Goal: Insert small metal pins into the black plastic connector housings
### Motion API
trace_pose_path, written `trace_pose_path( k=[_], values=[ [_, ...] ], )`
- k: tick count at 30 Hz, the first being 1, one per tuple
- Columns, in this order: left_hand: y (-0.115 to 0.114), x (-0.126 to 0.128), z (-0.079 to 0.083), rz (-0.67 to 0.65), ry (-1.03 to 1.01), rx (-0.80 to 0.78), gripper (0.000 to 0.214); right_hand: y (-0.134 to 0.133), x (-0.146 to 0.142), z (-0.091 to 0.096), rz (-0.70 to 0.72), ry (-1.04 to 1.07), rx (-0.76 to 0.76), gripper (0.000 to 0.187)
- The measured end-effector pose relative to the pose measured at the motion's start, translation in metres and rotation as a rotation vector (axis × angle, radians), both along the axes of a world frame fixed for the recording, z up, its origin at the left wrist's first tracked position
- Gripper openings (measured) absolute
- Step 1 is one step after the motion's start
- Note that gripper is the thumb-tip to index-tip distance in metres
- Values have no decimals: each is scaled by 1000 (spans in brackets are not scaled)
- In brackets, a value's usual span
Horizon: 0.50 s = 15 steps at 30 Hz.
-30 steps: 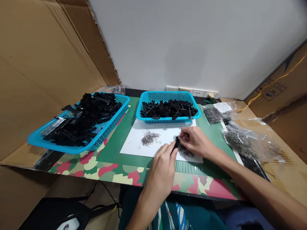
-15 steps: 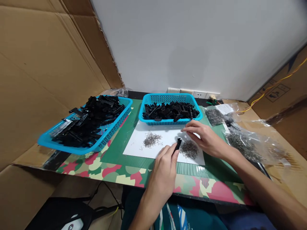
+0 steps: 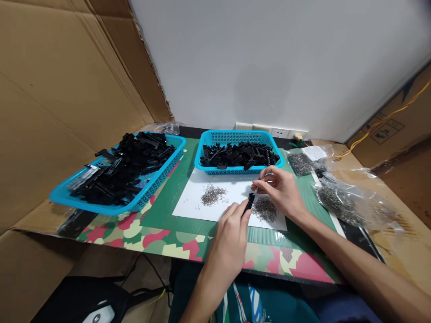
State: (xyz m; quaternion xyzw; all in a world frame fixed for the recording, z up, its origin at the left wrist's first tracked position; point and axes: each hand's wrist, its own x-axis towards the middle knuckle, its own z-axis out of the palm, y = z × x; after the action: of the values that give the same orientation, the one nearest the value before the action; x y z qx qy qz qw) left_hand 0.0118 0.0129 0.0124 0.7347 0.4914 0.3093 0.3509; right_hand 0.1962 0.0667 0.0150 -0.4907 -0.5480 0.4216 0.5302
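Observation:
My left hand (image 3: pixel 230 233) pinches a small black plastic part (image 3: pixel 249 201) upright over a white sheet (image 3: pixel 188 197). My right hand (image 3: pixel 281 190) is closed in a pinch on a tiny metal pin, its tip right beside the top of the black part. Under the right hand lies a heap of small metal pins (image 3: pixel 265 209). A second heap of pins (image 3: pixel 212 194) lies to the left on the sheet.
A blue basket (image 3: pixel 235 137) of black parts stands behind the sheet, a larger blue basket (image 3: pixel 84 204) of black parts at left. Plastic bags of metal pins (image 3: pixel 340 199) lie at right on the camouflage-patterned mat (image 3: pixel 141 235). Cardboard walls flank the table.
My right hand lifted away with its fingers spread over the sheet, then came back in a pinch to the black part. The left hand has hardly moved.

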Motion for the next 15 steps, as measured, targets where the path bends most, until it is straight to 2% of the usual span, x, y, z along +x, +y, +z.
trace_pose_path(
  k=[11,15],
  values=[
    [-1,-1,-1,-3,29,2,37,-1,-6,-3,12,-297,110,18],
    [0,-1,1,-1,23,-3,38,0,-7,-4,7,-265,112,17]
  ],
)
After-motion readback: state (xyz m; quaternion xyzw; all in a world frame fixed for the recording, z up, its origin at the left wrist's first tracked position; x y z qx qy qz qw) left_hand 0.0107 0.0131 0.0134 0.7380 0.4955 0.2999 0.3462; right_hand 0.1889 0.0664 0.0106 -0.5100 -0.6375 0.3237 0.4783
